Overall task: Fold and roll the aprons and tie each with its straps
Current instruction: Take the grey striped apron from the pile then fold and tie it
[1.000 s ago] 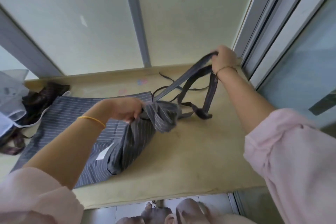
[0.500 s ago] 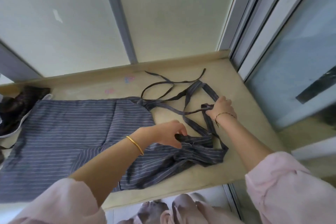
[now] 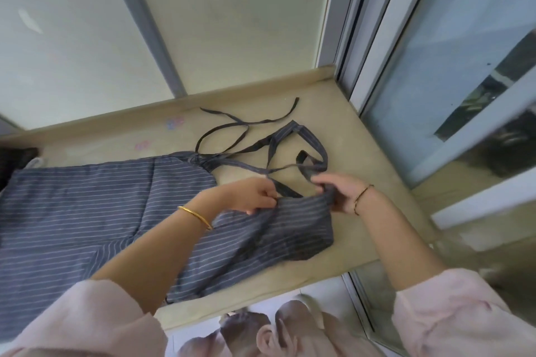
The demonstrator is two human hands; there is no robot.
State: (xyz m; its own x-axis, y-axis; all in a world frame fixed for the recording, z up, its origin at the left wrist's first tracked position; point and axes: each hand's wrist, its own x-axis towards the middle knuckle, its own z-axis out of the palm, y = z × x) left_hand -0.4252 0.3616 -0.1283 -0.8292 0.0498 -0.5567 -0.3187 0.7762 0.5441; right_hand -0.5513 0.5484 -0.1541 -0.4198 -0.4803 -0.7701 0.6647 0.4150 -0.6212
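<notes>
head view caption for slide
Left hand and right hand grip the grey striped cloth apron lying on a beige ledge

Probable domestic window bay: frosted panes [image 3: 232, 23] and a sliding glass door [image 3: 435, 81] are enclosing the far right corner of a beige surface [image 3: 353, 153].

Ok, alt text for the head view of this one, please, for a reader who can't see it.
Seen from above, a person's left hand and right hand each grip the top edge of a striped grey apron spread on a beige ledge below a frosted window. Its loose straps lie tangled just beyond the hands.
</notes>
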